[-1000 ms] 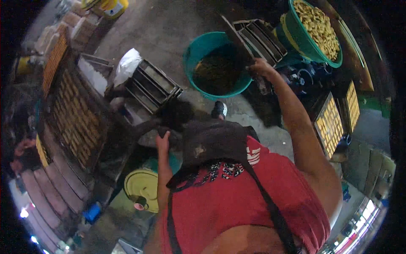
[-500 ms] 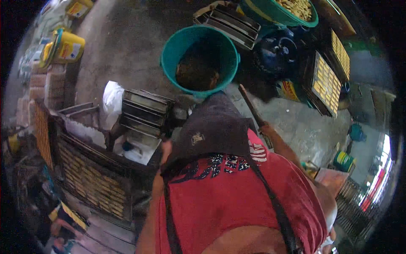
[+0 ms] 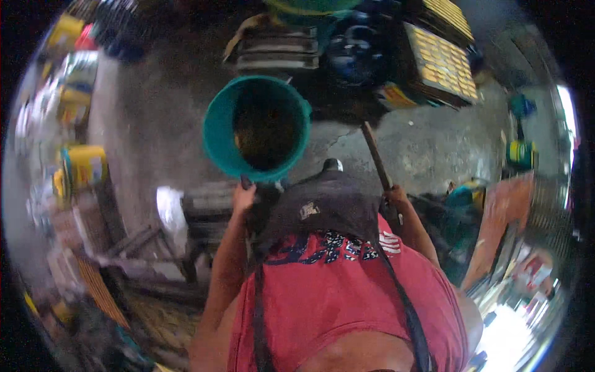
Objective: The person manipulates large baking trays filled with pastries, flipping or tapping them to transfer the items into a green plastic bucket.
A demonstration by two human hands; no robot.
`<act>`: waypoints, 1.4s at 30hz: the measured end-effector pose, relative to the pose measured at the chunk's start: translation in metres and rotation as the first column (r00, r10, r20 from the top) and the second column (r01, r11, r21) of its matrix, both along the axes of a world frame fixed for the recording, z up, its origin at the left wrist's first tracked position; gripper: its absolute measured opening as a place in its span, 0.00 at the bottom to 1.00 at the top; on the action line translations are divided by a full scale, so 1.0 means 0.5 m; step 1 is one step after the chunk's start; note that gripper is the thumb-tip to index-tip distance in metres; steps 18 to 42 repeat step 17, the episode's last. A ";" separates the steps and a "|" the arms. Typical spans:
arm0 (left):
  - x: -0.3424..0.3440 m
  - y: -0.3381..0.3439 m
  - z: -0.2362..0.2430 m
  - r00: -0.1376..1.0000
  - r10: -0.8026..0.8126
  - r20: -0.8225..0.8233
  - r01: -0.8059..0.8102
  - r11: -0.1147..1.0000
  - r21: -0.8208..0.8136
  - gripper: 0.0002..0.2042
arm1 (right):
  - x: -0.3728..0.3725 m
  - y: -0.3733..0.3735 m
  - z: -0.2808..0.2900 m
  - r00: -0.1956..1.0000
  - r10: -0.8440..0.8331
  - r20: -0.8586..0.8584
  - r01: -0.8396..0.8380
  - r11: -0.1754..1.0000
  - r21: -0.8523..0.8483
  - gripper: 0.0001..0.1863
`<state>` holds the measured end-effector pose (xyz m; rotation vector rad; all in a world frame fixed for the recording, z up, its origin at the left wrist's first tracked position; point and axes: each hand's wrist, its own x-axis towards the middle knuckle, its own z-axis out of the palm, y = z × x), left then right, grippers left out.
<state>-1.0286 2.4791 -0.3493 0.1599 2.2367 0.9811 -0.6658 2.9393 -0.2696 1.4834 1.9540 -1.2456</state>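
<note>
My right hand (image 3: 395,197) is closed around a brown wooden stick (image 3: 375,149), which points away from me at a slant. My left hand (image 3: 244,197) is at the near rim of a teal bucket (image 3: 214,133). Its fingers are closed by a small dark shape that blur keeps me from naming. Inside the bucket lies a dark brown mass (image 3: 263,136), its surface in shadow. A dark apron (image 3: 310,208) hangs in front of me between both hands.
Trays of yellow pieces (image 3: 441,62) are stacked at the far right, beside a dark blue rounded container (image 3: 356,49). A metal rack (image 3: 279,46) lies beyond the bucket. Yellow buckets (image 3: 87,164) stand at left. A reddish-brown board (image 3: 502,214) leans at right.
My left hand has moved forward from beside the rack to the bucket's near rim. The view has turned, so the bucket appears lower and further left. My right hand keeps hold of the stick.
</note>
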 end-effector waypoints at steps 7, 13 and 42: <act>-0.021 0.353 0.096 0.932 -0.086 0.352 0.036 0.988 0.148 0.21 | 0.203 0.029 -0.126 0.983 -0.057 0.172 0.026 0.984 0.179 0.18; 0.034 0.603 0.024 0.987 -0.054 0.151 0.069 0.993 -0.097 0.28 | 0.306 0.174 -0.122 0.867 -0.470 -0.167 0.482 0.875 0.038 0.27; 0.087 0.786 -0.004 0.992 -0.109 -0.060 0.105 0.993 -0.057 0.33 | 0.303 0.359 0.081 0.663 -0.691 -0.286 0.571 0.715 -0.404 0.28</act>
